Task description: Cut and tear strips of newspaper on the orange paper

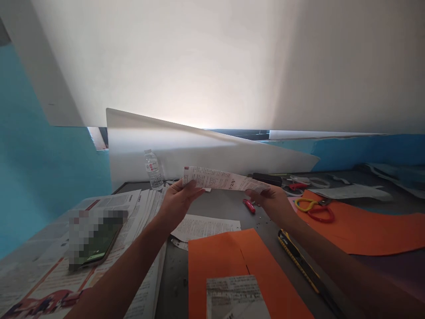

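Observation:
A long strip of newspaper [219,179] is held up level above a dark table [219,206]. My left hand [179,199] pinches its left end, thumb on top. My right hand [270,199] grips its right end. Both hands are closed on the paper. Below them lies an orange paper sheet [229,257] with a newspaper cutting [235,294] on it, and another cutting [202,227] rests beside it.
Stacked newspapers [133,212] and a phone [99,248] lie at left. A water bottle [153,169] stands at the back. A red cutter [249,206], a yellow-black utility knife [299,259], scissors [315,210] and a second orange sheet [365,230] sit at right. White boards lean on the wall.

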Motion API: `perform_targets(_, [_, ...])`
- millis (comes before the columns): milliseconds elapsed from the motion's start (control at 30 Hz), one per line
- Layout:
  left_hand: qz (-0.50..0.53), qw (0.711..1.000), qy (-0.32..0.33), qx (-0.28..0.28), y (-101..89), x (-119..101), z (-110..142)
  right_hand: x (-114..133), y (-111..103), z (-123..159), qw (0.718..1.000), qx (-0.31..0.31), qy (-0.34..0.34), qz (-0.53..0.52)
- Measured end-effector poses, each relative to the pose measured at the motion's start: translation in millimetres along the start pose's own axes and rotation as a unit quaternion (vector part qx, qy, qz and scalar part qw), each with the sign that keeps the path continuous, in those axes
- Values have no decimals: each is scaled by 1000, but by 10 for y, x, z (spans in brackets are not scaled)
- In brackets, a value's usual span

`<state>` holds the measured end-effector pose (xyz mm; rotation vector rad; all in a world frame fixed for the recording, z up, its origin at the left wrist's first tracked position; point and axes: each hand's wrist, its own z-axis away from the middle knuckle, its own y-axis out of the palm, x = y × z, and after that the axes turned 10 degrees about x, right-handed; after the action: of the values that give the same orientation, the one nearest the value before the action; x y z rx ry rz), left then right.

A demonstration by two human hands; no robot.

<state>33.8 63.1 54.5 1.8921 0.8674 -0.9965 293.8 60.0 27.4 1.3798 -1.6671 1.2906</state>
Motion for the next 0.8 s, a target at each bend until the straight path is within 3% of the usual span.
perform_targets(100, [21, 999, -16, 22, -37, -13, 3, 15, -7, -3, 1000, 2, 3, -26])
perform_targets(233, [67, 987, -83, 117, -202, -136, 38, 38, -90, -15, 995, 57, 2, -79])
perform_targets(367, [92, 961, -188, 179, -348, -262, 83, 111, -152, 14, 957, 283, 9, -62])
perform_targets(433, [83, 934, -263, 226, -304, -221, 104, 182, -117, 58, 923, 382, 15, -35])
perform_targets(500, [54, 905, -318, 277, -164, -104, 135, 268, -47, 113, 902, 432, 15, -17])
perform_targets(567, [18, 900, -310, 305, 28, 35, 181, 354, 25, 167, 897, 443, 9, -10])
perform_targets(667, [49, 883, -324, 338, 272, 165, 260, 453, 85, 227, 916, 401, 7, -15])
perform_targets(800, [95, 869, -331, 354, 377, 145, 310, 508, 82, 263, 946, 323, -5, 3])
